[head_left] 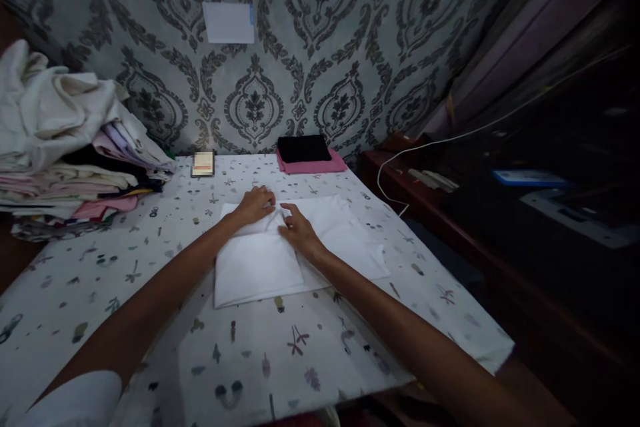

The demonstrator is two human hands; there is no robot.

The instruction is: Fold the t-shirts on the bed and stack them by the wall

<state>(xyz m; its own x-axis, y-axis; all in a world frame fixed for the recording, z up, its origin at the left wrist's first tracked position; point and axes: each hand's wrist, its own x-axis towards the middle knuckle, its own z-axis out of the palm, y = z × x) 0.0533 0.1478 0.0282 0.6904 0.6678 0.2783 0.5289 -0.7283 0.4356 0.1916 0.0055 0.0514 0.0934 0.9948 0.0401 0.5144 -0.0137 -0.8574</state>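
White cloth [257, 270] lies near the middle of the table, flat on a printed tablecloth [150, 233]. A folded panel sits at its left, squared edge toward the wearer; a flatter layer spreads out to the right, its outline uneven. Small creases bunch up between the hands, near the far edge.

Left hand [256, 205]: palm down on the far left part of the white cloth, fingers bent inward. Grip: cannot tell whether the fingertips pinch fabric or only press it.

Right hand [301, 235]: just beside the left, at the creases. Thumb and forefinger stand apart, other fingers curled; whether these hold any fabric, cannot tell.

White sleeve [80, 400] on left arm, low in view.

Surroundings: heaped clothes pile [55, 120] at left, mostly pale, some pink and black. At the far edge, black folded cloth [303, 148] on top of pink cloth [339, 161]. Small dark-edged item [203, 163] to their left, face blurred. Patterned wall [300, 73] behind, pale sheet [230, 23] against it. At right, white cable [450, 140] looping over dark reddish furniture [370, 163]
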